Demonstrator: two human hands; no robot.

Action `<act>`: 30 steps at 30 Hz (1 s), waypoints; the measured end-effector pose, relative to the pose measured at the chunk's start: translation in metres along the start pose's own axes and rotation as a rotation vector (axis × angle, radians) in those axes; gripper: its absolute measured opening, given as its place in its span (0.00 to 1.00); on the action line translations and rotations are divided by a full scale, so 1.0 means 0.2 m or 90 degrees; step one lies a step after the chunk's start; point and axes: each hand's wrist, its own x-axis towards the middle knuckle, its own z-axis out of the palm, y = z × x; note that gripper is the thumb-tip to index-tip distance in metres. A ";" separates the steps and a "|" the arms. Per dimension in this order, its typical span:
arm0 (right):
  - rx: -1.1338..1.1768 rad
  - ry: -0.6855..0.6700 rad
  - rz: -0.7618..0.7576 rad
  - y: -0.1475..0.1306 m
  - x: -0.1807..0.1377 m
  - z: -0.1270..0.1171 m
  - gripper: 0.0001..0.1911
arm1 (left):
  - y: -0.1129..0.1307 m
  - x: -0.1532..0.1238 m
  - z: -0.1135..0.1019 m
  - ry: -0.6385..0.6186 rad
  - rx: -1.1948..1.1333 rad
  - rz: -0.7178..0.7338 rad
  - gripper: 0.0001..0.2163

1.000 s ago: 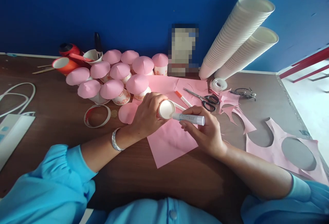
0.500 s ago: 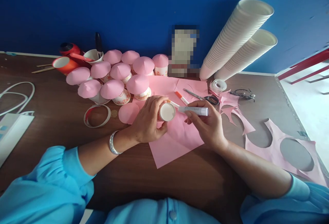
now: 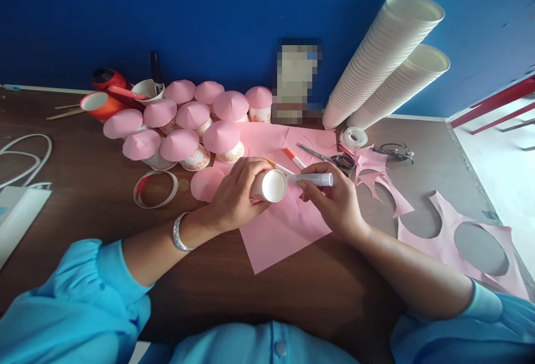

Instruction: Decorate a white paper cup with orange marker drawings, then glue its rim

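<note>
My left hand (image 3: 236, 197) is wrapped round a small paper cup (image 3: 271, 185) lying on its side, its white base facing me. My right hand (image 3: 334, 202) grips a white glue stick (image 3: 314, 179) whose tip touches the rim of the cup's base. Both hands hover over a pink paper sheet (image 3: 284, 230) on the brown table. A loose pink paper circle (image 3: 204, 184) lies just left of my left hand.
Several cups capped with pink cones (image 3: 184, 124) cluster behind. Two leaning stacks of white cups (image 3: 388, 57) stand at the back right. Scissors (image 3: 330, 158), an orange pen (image 3: 295, 158), tape rolls (image 3: 155, 188) (image 3: 353, 138) and pink offcuts (image 3: 460, 236) lie around.
The cup has turned and shifted slightly in my left hand, and the glue stick has risen with my right hand, staying against the cup's base rim.
</note>
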 end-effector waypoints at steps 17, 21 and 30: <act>-0.026 0.017 -0.074 -0.03 -0.07 0.03 0.09 | 0.00 0.01 0.02 0.039 0.086 -0.057 0.19; -0.021 0.026 -0.045 -0.02 -0.05 0.03 0.09 | 0.00 0.02 0.02 0.076 0.077 -0.023 0.22; -0.058 0.012 -0.142 -0.02 -0.09 0.02 0.09 | -0.01 0.02 0.03 0.061 0.085 -0.041 0.22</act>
